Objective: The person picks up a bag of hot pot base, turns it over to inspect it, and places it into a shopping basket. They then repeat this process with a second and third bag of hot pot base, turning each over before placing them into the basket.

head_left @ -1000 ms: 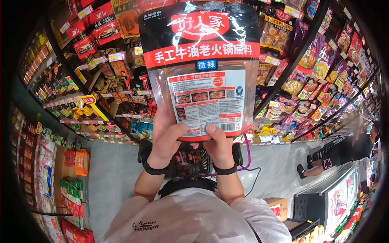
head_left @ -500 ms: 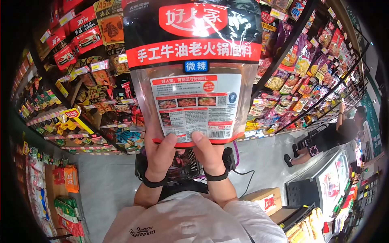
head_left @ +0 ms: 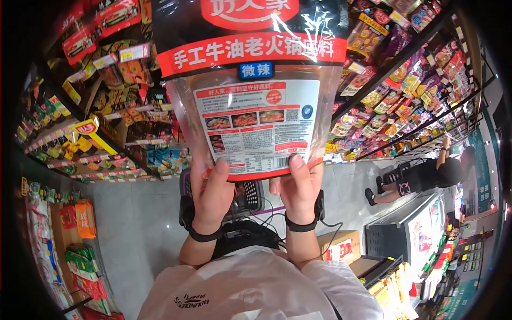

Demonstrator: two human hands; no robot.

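A large pouch of hotpot base (head_left: 256, 125), black and red on top and clear lower down, is held up close to the camera. Its white label with small pictures, print and a barcode faces me. My left hand (head_left: 212, 186) grips the lower left corner, thumb on the front. At the lower right edge, my right hand (head_left: 300, 184) pinches the pouch with its thumb beside the barcode. The fingers behind the pouch are mostly hidden, and its top runs out of view.
Shelves of packaged seasonings (head_left: 394, 85) rise on both sides. Below my hands is a dark shopping basket (head_left: 249, 196). A person in dark clothes (head_left: 421, 176) stands at the right shelf. A cardboard box (head_left: 341, 246) and a freezer cabinet (head_left: 400, 234) are at lower right.
The pouch has shifted upward in view, cutting off more of its top. My right hand has slid rightward along the bottom edge, away from my left hand.
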